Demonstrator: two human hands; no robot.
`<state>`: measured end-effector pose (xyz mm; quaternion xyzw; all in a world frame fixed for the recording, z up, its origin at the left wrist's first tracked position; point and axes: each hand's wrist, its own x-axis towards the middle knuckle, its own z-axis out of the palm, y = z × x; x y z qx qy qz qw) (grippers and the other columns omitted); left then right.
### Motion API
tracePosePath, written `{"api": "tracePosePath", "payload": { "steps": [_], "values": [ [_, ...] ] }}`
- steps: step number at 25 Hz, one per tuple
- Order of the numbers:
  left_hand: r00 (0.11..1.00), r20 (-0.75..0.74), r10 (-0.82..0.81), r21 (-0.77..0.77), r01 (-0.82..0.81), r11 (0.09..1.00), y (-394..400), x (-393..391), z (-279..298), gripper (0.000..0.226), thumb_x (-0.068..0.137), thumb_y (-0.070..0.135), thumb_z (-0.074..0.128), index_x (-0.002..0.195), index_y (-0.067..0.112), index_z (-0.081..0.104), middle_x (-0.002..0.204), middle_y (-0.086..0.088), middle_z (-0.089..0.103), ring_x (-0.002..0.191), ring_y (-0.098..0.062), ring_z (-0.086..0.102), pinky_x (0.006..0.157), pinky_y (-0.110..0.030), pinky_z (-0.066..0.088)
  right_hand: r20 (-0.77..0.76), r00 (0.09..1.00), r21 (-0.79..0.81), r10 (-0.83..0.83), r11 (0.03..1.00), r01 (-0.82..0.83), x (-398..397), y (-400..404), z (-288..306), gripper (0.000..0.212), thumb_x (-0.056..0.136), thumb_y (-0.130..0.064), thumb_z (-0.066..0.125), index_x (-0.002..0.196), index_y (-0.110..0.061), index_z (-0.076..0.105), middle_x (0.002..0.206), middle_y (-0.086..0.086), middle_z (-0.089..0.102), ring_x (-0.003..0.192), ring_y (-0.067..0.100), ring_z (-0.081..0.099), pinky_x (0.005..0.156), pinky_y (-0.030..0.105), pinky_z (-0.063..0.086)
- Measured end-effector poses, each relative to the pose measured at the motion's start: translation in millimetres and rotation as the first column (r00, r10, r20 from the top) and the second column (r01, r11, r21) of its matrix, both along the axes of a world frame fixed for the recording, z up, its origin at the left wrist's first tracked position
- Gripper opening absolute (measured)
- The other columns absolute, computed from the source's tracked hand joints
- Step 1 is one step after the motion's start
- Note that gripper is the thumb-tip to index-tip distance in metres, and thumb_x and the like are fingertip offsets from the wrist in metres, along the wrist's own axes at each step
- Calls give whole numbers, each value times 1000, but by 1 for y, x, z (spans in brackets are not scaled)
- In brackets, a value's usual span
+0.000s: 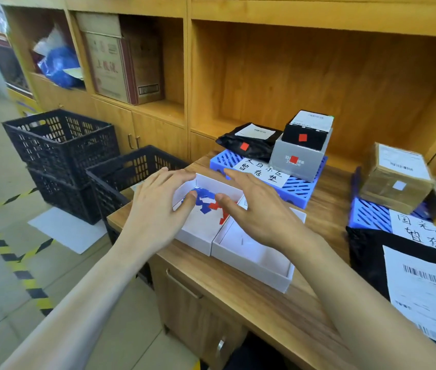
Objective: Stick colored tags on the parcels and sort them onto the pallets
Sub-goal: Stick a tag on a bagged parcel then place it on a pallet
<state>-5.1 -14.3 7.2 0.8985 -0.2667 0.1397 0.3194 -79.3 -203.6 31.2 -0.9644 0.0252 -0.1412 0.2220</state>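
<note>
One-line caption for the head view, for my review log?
Both hands, left hand and right hand, reach into a white tray of red and blue tags beside red-tagged parcels.

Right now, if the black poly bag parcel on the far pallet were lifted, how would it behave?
The black bag parcel looks wrinkled and slumped on the far pallet, so it would probably sag when lifted. Its glossy film may be slippery. It lies flat, so rolling or tipping seems unlikely.

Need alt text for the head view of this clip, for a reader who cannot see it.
Both hands, left hand and right hand, reach open into a white tray of red and blue tags on a wooden desk. Behind it, a blue pallet holds three red-tagged parcels; black crates stand on the floor at left.
</note>
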Motion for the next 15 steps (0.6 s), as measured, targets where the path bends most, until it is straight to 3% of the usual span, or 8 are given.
{"api": "tracePosePath", "payload": {
  "steps": [6,10,15],
  "values": [
    [999,-29,-29,-4,28,1000,-2,14,-24,45,89,44,43,128,30,60,136,11,58,140,-15,39,111,-40,30,-45,998,29,52,998,-51,29,4,-16,53,98,-50,50,148,-35,39,147,-12,47,125,12,49,96,22,34],
    [999,-37,-3,-12,3,1000,-3,25,-38,43,89,43,43,127,32,60,136,13,58,138,-14,41,112,-38,29,-95,995,-88,34,995,-43,58,6,-27,38,97,-34,56,135,-28,56,128,-2,61,117,19,53,96,31,39],
    [999,-32,-22,-24,21,999,-3,33,-55,38,90,37,47,125,36,60,133,17,58,137,-9,40,111,-29,26,-180,983,-238,-19,971,-25,103,7,-44,27,89,-28,59,113,-28,70,101,1,64,100,25,58,77,34,42]
  ]
}}
